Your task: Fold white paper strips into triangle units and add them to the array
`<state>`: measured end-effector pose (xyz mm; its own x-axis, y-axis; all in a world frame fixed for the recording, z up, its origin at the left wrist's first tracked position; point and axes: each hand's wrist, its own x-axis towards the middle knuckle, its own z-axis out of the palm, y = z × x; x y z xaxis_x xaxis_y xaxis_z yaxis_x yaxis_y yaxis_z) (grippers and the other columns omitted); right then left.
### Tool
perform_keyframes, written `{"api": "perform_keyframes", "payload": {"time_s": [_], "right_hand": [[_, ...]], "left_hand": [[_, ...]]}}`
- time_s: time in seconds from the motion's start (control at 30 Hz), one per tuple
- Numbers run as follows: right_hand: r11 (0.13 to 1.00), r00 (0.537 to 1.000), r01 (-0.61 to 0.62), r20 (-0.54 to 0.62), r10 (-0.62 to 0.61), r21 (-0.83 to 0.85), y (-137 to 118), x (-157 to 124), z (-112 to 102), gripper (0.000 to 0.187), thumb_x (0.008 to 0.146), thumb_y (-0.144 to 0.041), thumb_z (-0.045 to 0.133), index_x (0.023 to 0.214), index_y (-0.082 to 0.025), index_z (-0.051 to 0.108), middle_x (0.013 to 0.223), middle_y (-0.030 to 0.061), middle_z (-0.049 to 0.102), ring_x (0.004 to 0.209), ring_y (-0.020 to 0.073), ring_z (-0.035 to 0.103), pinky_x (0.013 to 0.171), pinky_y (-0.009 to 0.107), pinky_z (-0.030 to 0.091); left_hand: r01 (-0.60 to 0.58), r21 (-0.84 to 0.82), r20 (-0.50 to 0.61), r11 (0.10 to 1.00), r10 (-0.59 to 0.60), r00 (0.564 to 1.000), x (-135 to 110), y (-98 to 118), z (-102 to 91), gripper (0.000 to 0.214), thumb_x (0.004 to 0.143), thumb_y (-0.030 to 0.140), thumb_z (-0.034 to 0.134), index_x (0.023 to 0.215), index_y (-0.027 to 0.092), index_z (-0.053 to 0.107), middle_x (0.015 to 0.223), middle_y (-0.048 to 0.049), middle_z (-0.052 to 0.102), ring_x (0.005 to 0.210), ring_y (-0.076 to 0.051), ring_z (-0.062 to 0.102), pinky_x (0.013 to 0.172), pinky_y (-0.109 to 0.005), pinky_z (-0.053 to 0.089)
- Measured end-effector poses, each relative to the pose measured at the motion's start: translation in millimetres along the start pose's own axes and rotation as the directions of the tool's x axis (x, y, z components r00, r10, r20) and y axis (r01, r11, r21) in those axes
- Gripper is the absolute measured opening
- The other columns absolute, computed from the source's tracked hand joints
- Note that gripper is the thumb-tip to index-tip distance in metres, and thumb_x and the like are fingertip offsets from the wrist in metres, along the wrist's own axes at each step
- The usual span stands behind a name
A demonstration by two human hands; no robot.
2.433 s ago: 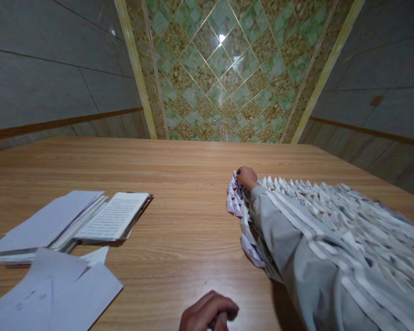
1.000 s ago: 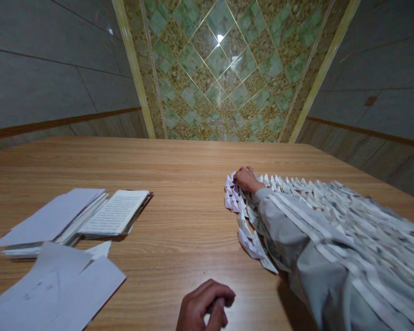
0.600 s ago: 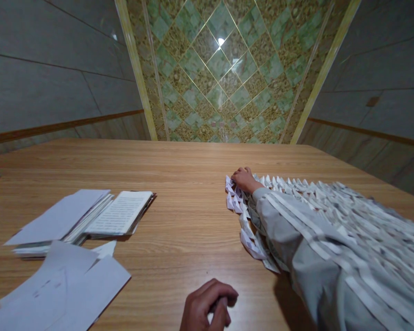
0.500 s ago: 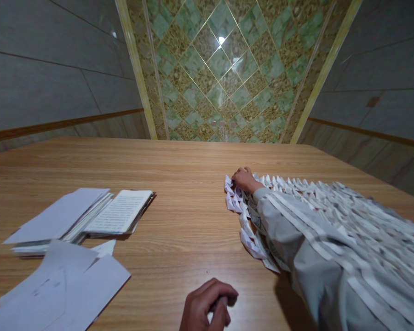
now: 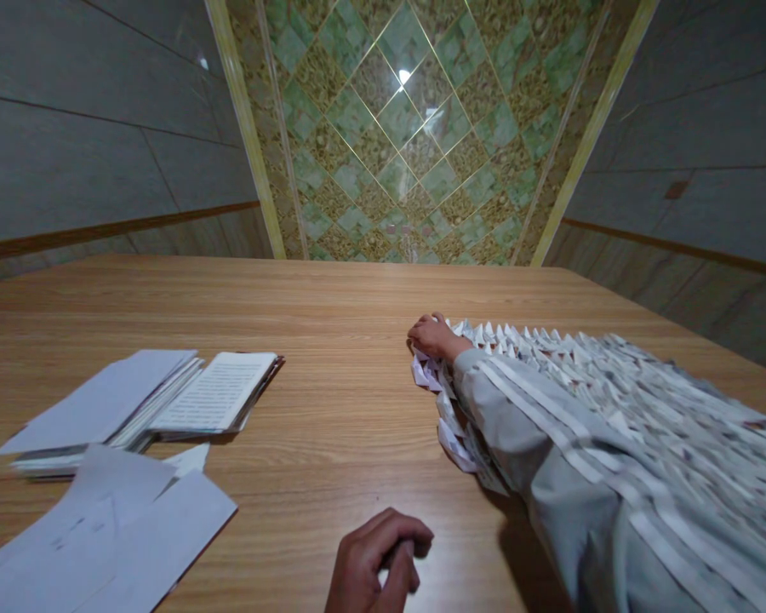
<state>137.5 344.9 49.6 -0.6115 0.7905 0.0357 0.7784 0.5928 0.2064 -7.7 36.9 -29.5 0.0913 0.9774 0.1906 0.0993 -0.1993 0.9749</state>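
Observation:
My right hand (image 5: 432, 335) is at the far left corner of a large spread of folded paper boats (image 5: 580, 358). Its fingers are curled down over the end of the left column and cover the boat beneath, so the grip is partly hidden. Just nearer to me, a pale lilac paper boat (image 5: 426, 375) and white ones continue the column, some behind the grey sleeve (image 5: 517, 417). Low in the middle, my left hand (image 5: 380, 558) is loosely closed above the table, thumb close to the bent fingers; I make out no object in it.
On the left of the wooden table (image 5: 319, 383) lies a stack of paper (image 5: 102, 400) beside a pad of printed pages (image 5: 220, 392). Loose white sheets (image 5: 121, 536) overlap in front of them. Walls (image 5: 102, 128) stand beyond the table.
My right hand has shifted slightly left, over the end boat that showed beside it before. My left hand keeps its curled pose. The whole view has slid a little.

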Motion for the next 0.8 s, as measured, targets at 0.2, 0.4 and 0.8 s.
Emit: {"api": "perform_keyframes", "payload": {"time_s": [0.2,0.4,0.8], "right_hand": [[0.989,0.987,-0.127,-0.085,0.133,0.080,13,-9,-24,0.032,0.099,-0.034,0.063,0.127,-0.018,0.061,0.128,0.0096,0.063,0.108,0.0247,0.065,0.090,0.046,0.057],[0.937,0.937,-0.214,-0.213,0.277,0.278,28,-44,-75,0.029,0.100,-0.035,0.062,0.123,-0.017,0.063,0.124,0.0089,0.065,0.105,0.0237,0.066,0.090,0.045,0.056],[0.737,0.956,0.102,-0.271,0.113,0.668,-139,-268,-21,0.042,0.095,-0.030,0.050,0.054,-0.022,0.044,0.052,-0.0022,0.054,0.052,0.0130,0.054,0.052,0.025,0.035]], "left_hand": [[-0.016,0.007,-0.011,1.000,0.016,1.000,2,4,-0.2,0.023,0.092,0.030,0.058,0.082,0.018,0.076,0.072,-0.0045,0.069,0.055,-0.012,0.060,0.055,-0.019,0.048],[-0.015,0.059,0.030,0.998,0.013,0.999,2,8,-3.1,0.023,0.092,0.021,0.054,0.086,0.017,0.075,0.075,-0.0051,0.070,0.059,-0.013,0.062,0.057,-0.020,0.049],[-0.110,0.266,0.073,0.958,0.094,0.993,-2,29,-2.1,0.023,0.092,0.017,0.052,0.089,0.019,0.075,0.079,-0.0049,0.075,0.071,-0.017,0.070,0.066,-0.024,0.056]]}}
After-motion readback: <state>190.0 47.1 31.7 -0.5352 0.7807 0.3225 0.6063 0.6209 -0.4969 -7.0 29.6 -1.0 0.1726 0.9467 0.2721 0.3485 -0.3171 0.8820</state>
